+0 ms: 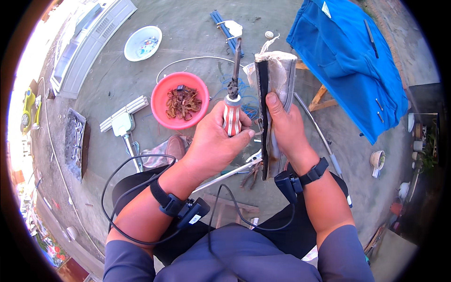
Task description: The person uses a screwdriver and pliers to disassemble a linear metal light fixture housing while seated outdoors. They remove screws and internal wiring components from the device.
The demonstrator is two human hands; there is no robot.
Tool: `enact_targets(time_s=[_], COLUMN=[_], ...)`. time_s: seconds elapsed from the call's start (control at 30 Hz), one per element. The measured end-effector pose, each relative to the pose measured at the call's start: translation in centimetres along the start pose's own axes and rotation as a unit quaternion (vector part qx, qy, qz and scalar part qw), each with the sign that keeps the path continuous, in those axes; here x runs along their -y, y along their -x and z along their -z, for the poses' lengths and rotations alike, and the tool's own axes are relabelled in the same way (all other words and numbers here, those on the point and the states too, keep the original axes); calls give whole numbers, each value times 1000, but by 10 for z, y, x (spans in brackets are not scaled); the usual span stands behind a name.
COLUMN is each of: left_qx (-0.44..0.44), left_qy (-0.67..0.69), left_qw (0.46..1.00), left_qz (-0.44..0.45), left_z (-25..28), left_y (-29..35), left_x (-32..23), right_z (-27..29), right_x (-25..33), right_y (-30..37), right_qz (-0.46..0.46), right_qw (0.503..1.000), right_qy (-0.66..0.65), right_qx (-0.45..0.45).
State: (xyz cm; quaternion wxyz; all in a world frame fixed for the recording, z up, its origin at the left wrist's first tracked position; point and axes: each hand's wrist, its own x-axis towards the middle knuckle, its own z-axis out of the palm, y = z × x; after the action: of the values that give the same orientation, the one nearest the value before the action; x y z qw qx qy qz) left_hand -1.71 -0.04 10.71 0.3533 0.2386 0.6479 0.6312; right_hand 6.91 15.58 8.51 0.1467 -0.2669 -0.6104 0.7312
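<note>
My left hand (211,138) is closed around the red-and-white striped handle of a screwdriver (232,118). Its shaft points away from me, blackened, with a dark lump just above the handle. In my right hand (287,126) is a long flat grey and black strip (264,103), held upright with the thumb on its face. Torn whitish film hangs from the strip's far end, and brownish stains mark its lower part. The screwdriver and the strip are side by side and apart. What the strip is part of cannot be made out.
Beyond my left hand stands a pink basin (159,115) of brown scraps; a white basin (129,49) is farther off. Blue cloth (345,61) drapes a wooden frame (322,101) at right. Metal tubes (319,127) lie about. Black cables (109,188) loop between my wrists.
</note>
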Motion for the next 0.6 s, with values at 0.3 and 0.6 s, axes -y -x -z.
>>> enact_targets(time_s=[0.3,0.6], left_qx=[-41,-40], left_qy=[1,-32], left_qw=[999,999], left_qz=[-8,-3], left_z=[-14,-14], left_y=[-3,-7], left_x=[3,3], right_z=[1,1], right_x=[6,12], right_y=[2,3], right_qz=[22,25], right_qw=[1000,999], right_qy=[-13,18], right_qx=[3,14])
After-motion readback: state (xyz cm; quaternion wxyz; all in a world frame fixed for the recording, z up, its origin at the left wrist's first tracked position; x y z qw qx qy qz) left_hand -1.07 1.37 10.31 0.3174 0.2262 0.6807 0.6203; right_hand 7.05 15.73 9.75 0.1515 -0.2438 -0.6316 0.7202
